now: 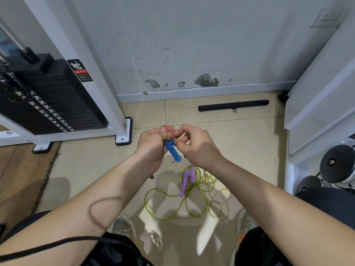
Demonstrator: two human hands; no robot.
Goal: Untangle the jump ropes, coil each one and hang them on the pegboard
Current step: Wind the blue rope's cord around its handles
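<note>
My left hand point(152, 143) grips the blue handles point(173, 151) of a jump rope, held up over the floor. My right hand point(196, 144) pinches the rope right at the top of those handles, fingers curled. On the tiled floor below lies a tangle of clear yellow-green rope point(172, 200) with two purple handles point(187, 179) in it. A paler, beige-clear rope point(219, 204) loops through the right side of the tangle. No pegboard is in view.
A weight-stack machine point(48, 96) with a white frame stands at the left. A black bar point(233, 105) lies by the wall. White frame and dumbbells point(338, 164) crowd the right. A brown mat point(21, 175) lies at the left; my shoes point(124, 229) flank the tangle.
</note>
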